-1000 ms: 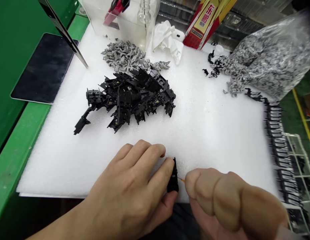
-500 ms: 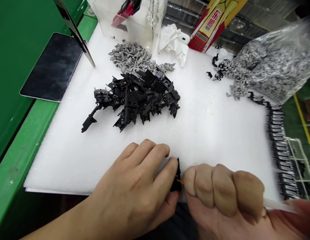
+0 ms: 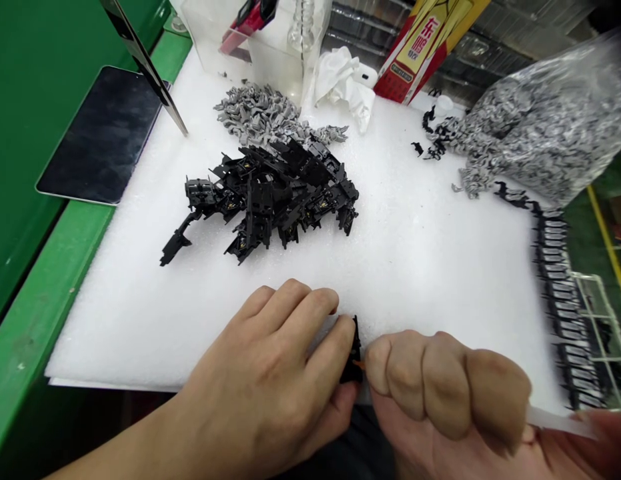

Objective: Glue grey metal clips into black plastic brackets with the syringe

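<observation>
My left hand is closed on a small black plastic part at the front edge of the white foam sheet. Most of that part is hidden behind the fingers. My right hand wraps round a thin tool with a whitish, translucent shaft, which shows past the fist on the right. From its other side a short orange tip meets the black part. Beyond both hands lies a heap of black plastic parts, with a pile of small grey pieces behind it.
Tweezers stand out over the tablet at left. A clear box, crumpled tissue and red-yellow carton line the back. At right are a plastic bag of grey pieces and a row of black parts.
The whole view has shifted slightly, with the scene sitting a little further left. Both hands keep their grips, and the orange tip is still against the black part.
</observation>
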{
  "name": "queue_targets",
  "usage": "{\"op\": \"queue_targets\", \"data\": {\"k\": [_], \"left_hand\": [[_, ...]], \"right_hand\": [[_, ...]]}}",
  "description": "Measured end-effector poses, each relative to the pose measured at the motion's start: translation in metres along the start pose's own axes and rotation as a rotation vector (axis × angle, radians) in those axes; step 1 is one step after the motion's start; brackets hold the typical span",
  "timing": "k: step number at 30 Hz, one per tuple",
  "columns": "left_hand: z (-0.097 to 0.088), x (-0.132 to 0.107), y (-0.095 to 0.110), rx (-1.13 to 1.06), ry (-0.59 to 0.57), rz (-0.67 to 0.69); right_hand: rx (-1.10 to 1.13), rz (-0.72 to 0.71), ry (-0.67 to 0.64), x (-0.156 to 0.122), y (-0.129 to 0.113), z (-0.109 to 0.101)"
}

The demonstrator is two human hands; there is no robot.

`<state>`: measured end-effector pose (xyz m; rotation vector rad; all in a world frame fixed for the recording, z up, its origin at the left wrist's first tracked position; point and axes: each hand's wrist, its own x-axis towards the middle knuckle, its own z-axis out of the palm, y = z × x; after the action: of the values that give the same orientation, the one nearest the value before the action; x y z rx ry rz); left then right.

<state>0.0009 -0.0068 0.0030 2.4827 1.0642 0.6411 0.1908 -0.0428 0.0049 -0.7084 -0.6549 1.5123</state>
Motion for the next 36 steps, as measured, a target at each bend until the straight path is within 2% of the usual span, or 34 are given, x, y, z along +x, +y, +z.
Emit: {"op": "queue_targets", "data": {"k": [12, 27, 32, 36], "left_hand": [[-0.0008, 0.0004, 0.0005, 0.017, 0.012, 0.003], [-0.0002, 0.0015, 0.0004, 0.008, 0.007, 0.002], [0.0001, 0.0011, 0.0007, 0.007, 0.011, -0.004], [-0.0002, 0.0018, 0.0014, 0.0, 0.004, -0.01]], "right_hand": [[-0.022, -0.021, 0.009, -0.0012, 0.0002, 0.0011], [-0.025, 0.028, -0.001, 0.0018, -0.0031, -0.001], [-0.038, -0.031, 0.005, -0.0035, -0.0012, -0.0017], [-0.104, -0.105, 0.094, -0.0041, 0.003, 0.0035]]}}
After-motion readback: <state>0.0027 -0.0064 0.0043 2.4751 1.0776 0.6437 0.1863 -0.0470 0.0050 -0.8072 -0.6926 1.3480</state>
